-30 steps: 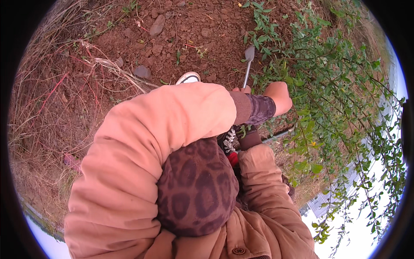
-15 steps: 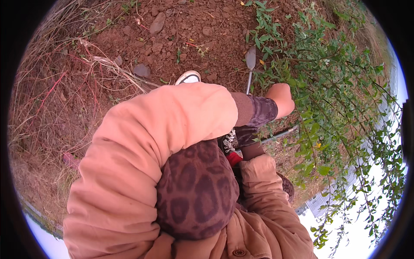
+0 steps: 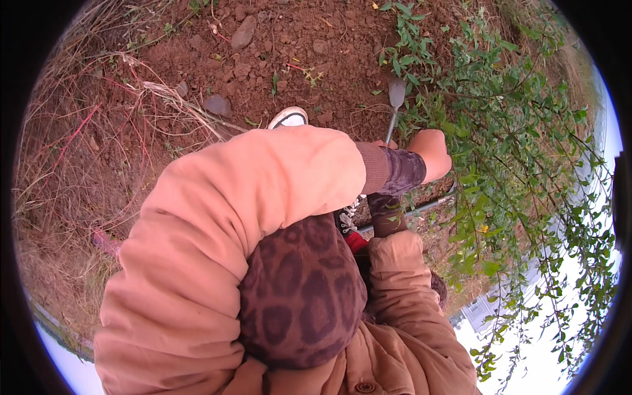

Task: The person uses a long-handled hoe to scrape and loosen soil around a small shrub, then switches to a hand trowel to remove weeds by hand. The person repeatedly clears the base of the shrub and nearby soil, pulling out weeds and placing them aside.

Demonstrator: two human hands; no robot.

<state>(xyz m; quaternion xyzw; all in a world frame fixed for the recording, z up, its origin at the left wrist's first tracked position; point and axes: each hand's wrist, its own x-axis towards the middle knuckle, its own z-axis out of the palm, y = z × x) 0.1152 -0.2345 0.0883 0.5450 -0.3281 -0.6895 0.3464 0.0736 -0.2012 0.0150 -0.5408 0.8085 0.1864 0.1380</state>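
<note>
My left hand (image 3: pixel 430 155) is curled closed at the edge of a leafy green shrub (image 3: pixel 487 131). What its fingers grip, if anything, is hidden. Just beyond my left wrist, a small trowel (image 3: pixel 397 93) points away from me, its flat grey blade over the soil beside the shrub's lower leaves. My right forearm passes under the left one, and only a sliver of my right hand (image 3: pixel 380 143) shows, closed at the trowel's metal shaft. The handle end is out of sight behind my left sleeve (image 3: pixel 263 171).
Red-brown soil (image 3: pixel 296 39) with stones and clods spreads ahead. Dry grass (image 3: pixel 72 145) lies at the left. A metal rod (image 3: pixel 428 205) lies below my left hand. One white-toed shoe (image 3: pixel 289 118) and a leopard-print knee (image 3: pixel 303 296) are close to my arms.
The trowel has shifted slightly right and its blade has turned to show more of its flat face. My right forearm has moved a little up with it. My left hand has hardly moved.
</note>
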